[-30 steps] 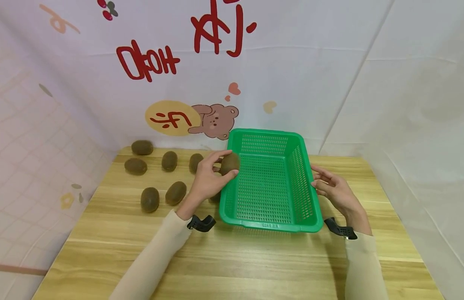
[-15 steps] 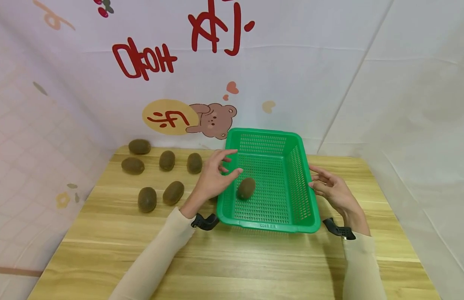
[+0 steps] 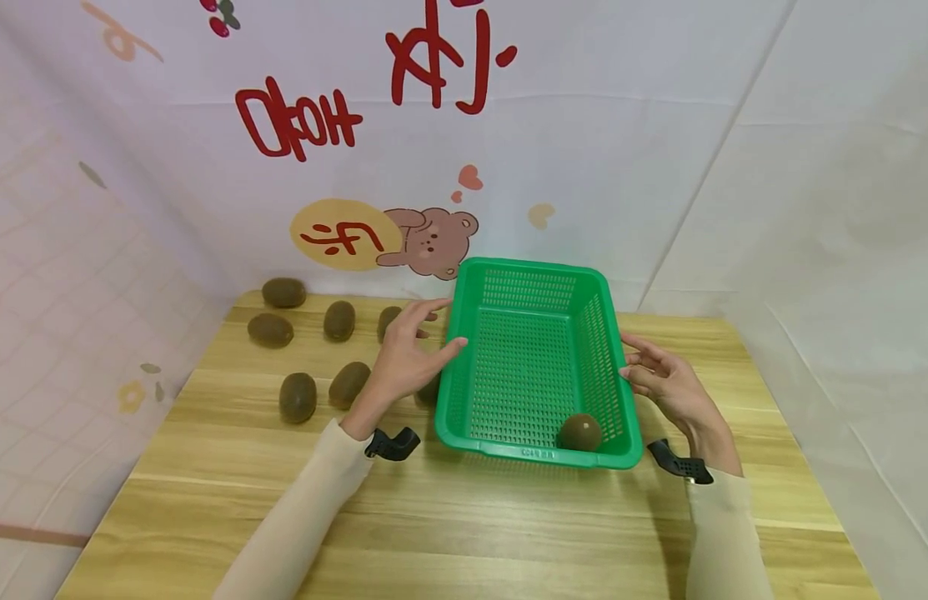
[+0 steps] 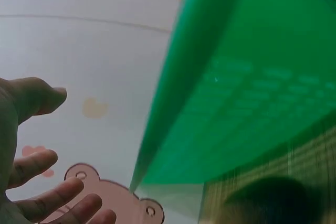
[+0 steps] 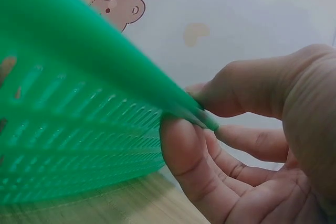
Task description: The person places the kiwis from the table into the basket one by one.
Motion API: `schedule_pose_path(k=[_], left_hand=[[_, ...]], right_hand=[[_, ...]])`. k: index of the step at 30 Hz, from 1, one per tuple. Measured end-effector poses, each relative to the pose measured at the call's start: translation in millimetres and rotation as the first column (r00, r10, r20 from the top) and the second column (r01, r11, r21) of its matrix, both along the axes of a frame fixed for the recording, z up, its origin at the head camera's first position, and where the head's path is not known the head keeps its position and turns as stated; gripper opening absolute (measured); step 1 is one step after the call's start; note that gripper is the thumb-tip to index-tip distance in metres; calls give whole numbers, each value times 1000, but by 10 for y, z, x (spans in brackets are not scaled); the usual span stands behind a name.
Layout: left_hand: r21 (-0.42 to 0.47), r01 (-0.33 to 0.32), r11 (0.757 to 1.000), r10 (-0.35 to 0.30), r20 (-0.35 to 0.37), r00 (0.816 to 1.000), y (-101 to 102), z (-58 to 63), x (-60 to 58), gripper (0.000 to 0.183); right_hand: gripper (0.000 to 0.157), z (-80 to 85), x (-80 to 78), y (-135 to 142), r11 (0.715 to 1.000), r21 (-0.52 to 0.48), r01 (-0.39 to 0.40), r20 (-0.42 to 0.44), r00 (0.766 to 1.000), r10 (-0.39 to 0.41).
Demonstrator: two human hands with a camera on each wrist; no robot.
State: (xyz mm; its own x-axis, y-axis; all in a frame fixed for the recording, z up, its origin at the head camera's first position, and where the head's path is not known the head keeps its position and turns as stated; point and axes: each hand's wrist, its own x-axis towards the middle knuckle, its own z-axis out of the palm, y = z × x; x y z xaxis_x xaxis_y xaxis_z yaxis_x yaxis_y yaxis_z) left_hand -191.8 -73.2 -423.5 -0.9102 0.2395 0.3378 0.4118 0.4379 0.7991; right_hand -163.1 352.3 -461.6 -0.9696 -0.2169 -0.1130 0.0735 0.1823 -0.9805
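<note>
Plain cream long sleeves (image 3: 302,504); black curved wrist brackets (image 3: 392,446), right one perforated; bare hands (image 3: 403,358).

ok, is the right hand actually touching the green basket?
Touching. The right wrist view shows it plainly: the right hand pinches the green basket at its rim, with no visible gap.

Beyond the far edge of my bench (image 3: 509,533), I see red characters (image 3: 298,125) on the white sheet (image 3: 659,167) and another on its yellow disc (image 3: 313,218), none surely readable to me, while the lettering (image 3: 539,453) on my green basket (image 3: 445,400)'s near rim is too small.
</note>
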Motion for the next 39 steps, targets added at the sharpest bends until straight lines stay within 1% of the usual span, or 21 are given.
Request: schedule_pose_path(k=[5,10,12,15,20,24,29,33,39], left_hand=[[-53,-40,998,41,14,999,-133,-12,21,63],[-91,-64,994,67,36,997,-277,-25,51,69],[-99,-74,992,77,29,997,-332,-41,55,70],[-122,-100,987,101,-1,995,-408,-69,61,72],[-176,-146,974,139,-48,989,-538,-107,76,77],[-204,-162,965,147,-89,985,-652,-133,79,81],[-217,-180,960,155,-128,980,-798,-165,114,87],[-225,-200,954,174,-128,976,-924,-193,145,90],[-266,-219,939,200,-96,975,-1109,-245,185,95]], right_hand=[[72,-5,-1,8,1000,-12,4,14,1000,-4],[72,-8,-8,12,1000,-13,2,14,1000,-2],[72,-13,-12,13,1000,-15,4,11,1000,-3],[72,-20,-17,11,1000,-26,4,11,1000,-4],[71,-32,-20,13,999,-48,-6,1,1000,6],[70,-27,-16,12,999,-40,-5,-3,1000,5],[71,-14,-13,3,1000,-19,25,26,999,-25],[72,-25,-18,5,999,-36,22,26,999,-21],[72,-31,-15,9,999,-49,16,31,999,-15]])
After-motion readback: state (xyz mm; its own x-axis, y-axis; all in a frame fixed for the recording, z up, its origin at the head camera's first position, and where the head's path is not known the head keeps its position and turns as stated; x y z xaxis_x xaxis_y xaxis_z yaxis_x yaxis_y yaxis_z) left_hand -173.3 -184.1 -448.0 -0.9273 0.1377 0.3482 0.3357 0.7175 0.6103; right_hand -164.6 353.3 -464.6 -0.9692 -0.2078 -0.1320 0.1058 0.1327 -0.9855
